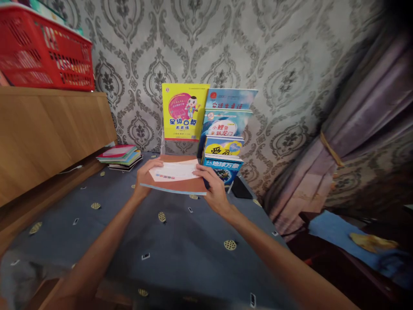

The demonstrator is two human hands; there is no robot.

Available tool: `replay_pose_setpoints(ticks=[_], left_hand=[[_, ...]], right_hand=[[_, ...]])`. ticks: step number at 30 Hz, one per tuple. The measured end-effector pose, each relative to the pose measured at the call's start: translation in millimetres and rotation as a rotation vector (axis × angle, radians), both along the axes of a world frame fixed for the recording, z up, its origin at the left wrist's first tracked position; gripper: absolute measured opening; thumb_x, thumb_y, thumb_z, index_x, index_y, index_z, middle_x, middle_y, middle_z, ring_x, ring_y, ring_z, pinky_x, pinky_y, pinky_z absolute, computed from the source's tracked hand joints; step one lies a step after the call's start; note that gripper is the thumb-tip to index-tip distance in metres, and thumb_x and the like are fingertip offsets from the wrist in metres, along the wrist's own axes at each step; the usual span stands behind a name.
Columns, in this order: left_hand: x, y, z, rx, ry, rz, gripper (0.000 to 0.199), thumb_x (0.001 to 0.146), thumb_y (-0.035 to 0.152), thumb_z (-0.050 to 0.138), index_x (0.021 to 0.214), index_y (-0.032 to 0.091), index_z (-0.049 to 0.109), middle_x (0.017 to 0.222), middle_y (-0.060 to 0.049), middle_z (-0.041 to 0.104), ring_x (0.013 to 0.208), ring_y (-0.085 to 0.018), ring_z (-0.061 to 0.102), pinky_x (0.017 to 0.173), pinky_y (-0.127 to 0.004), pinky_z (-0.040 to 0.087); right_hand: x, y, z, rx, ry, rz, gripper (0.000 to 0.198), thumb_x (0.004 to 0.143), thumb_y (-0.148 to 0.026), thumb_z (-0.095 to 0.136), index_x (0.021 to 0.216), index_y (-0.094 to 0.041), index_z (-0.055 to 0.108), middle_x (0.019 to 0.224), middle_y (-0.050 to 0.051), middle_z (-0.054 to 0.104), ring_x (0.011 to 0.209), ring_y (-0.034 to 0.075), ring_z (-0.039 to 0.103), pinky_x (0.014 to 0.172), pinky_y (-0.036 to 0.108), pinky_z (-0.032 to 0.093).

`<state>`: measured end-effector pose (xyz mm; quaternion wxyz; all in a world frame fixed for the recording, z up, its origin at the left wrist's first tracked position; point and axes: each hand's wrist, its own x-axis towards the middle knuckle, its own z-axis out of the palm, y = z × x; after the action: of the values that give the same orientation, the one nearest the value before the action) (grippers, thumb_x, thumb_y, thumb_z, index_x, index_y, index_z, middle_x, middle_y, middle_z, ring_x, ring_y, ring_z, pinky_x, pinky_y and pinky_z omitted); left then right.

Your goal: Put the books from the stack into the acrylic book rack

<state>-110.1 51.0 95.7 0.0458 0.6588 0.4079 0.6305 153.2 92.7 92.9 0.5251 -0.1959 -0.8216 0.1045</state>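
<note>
Between my two hands is a thin stack of booklets point(180, 185), brown on top with a light blue lower edge and a white printed piece lying across it. My left hand point(146, 176) grips its left side, thumb on top. The right side is pinched by my right hand point(214, 185), fingers over the white part. Just beyond stands a book rack, where a yellow workbook point(185, 112) leans upright on the left. On the rack's right side, several books rise in steps, with a blue book point(222, 168) in front, close to my right hand.
A pile of thin books point(121, 156) lies at the table's back left. A red basket point(74, 60) full of books sits on a wooden cabinet point(54, 137). A black flat object point(241, 188) lies right of the rack; a blue cloth point(338, 237) is at the right. Patterned wall behind.
</note>
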Motion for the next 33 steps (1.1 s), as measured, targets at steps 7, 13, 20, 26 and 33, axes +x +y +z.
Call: replay_pose_setpoints(ticks=[7, 13, 20, 26, 33], left_hand=[[-6, 3, -8.5, -0.077, 0.126, 0.0, 0.033, 0.082, 0.048, 0.061, 0.093, 0.02, 0.072, 0.102, -0.01, 0.074, 0.104, -0.029, 0.068, 0.092, -0.039, 0.05], [-10, 23, 35.6, 0.06, 0.025, -0.009, 0.042, 0.08, 0.06, 0.061, 0.083, 0.02, 0.071, 0.096, -0.01, 0.076, 0.105, -0.029, 0.068, 0.095, -0.039, 0.05], [-14, 54, 67.7, 0.053, 0.012, 0.023, 0.031, 0.079, 0.049, 0.062, 0.085, 0.02, 0.07, 0.098, -0.007, 0.075, 0.104, -0.027, 0.068, 0.094, -0.037, 0.05], [-15, 54, 66.4, -0.059, 0.134, 0.065, 0.033, 0.083, 0.048, 0.058, 0.082, 0.018, 0.072, 0.085, -0.006, 0.075, 0.08, -0.022, 0.066, 0.072, -0.029, 0.049], [-22, 83, 90.2, -0.054, -0.054, -0.025, 0.017, 0.073, 0.03, 0.06, 0.077, 0.016, 0.07, 0.075, -0.001, 0.071, 0.08, -0.02, 0.063, 0.077, -0.031, 0.052]], right_hand=[[1, 12, -5, -0.05, -0.077, 0.039, 0.023, 0.083, -0.013, 0.06, 0.102, -0.022, 0.067, 0.118, 0.014, 0.068, 0.11, 0.028, 0.068, 0.09, 0.045, 0.055], [-8, 23, 34, 0.093, -0.027, 0.024, 0.035, 0.078, -0.008, 0.053, 0.108, -0.022, 0.065, 0.122, 0.014, 0.066, 0.117, 0.029, 0.063, 0.097, 0.049, 0.05], [-23, 59, 71, 0.13, 0.027, -0.015, 0.029, 0.078, -0.012, 0.053, 0.101, -0.023, 0.066, 0.114, 0.009, 0.07, 0.111, 0.028, 0.064, 0.093, 0.047, 0.051], [-19, 67, 67, 0.012, -0.037, -0.031, 0.02, 0.082, -0.021, 0.055, 0.097, -0.023, 0.068, 0.101, 0.007, 0.073, 0.099, 0.028, 0.067, 0.087, 0.043, 0.053], [-25, 79, 89, 0.004, 0.024, -0.076, 0.019, 0.088, -0.028, 0.051, 0.099, -0.023, 0.065, 0.097, 0.007, 0.073, 0.088, 0.025, 0.068, 0.082, 0.042, 0.057]])
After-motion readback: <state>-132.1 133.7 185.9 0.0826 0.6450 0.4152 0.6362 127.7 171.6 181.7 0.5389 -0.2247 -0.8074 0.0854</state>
